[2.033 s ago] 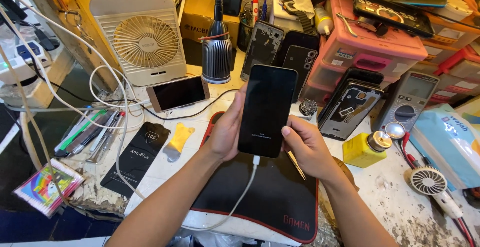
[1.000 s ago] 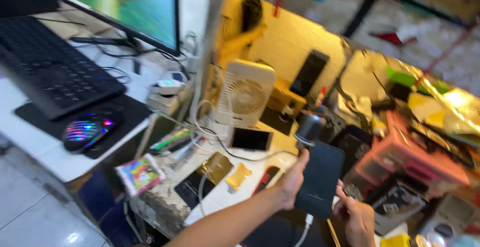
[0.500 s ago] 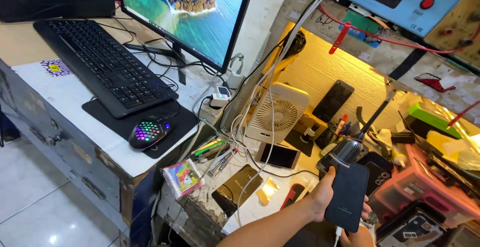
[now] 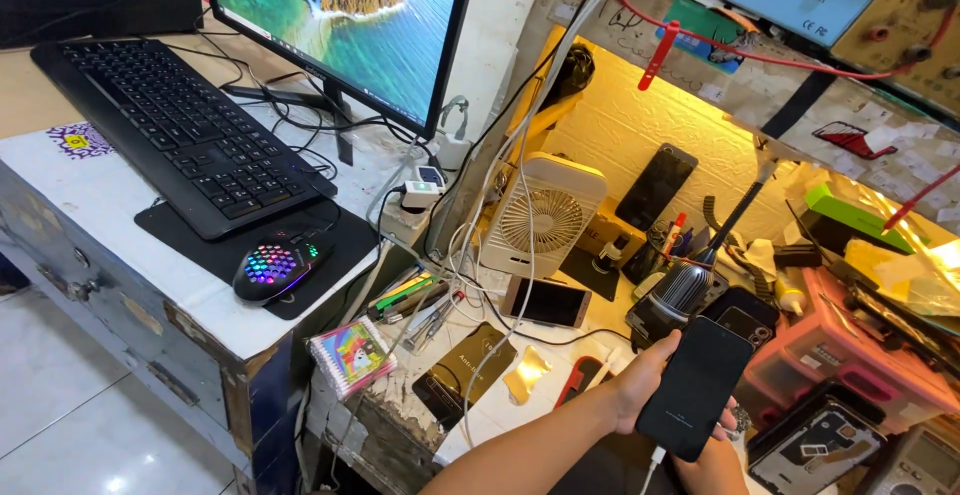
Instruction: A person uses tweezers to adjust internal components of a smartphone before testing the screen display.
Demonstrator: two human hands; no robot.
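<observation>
A black smartphone [image 4: 695,387] with a dark screen is held upright at the lower right of the head view. My left hand [image 4: 640,385] grips its left edge, thumb on the front. My right hand [image 4: 715,465] sits under the phone's lower end and is mostly hidden by it; its fingers show at the right edge. A white cable [image 4: 655,460] is plugged into the phone's bottom. Just behind the phone stands a black desk lamp head [image 4: 675,300].
A white fan [image 4: 540,217] and a flat-lying phone [image 4: 545,302] sit on the cluttered bench, with a black card [image 4: 465,375] and a yellow pick [image 4: 525,375]. To the left, a raised cabinet carries a keyboard [image 4: 180,135], a lit mouse [image 4: 280,263] and a monitor [image 4: 340,15]. Pink boxes [image 4: 840,350] stand at right.
My view has swung left and up, bringing the monitor, keyboard and mouse into sight. The phone stays in both hands, now low at the right of the frame.
</observation>
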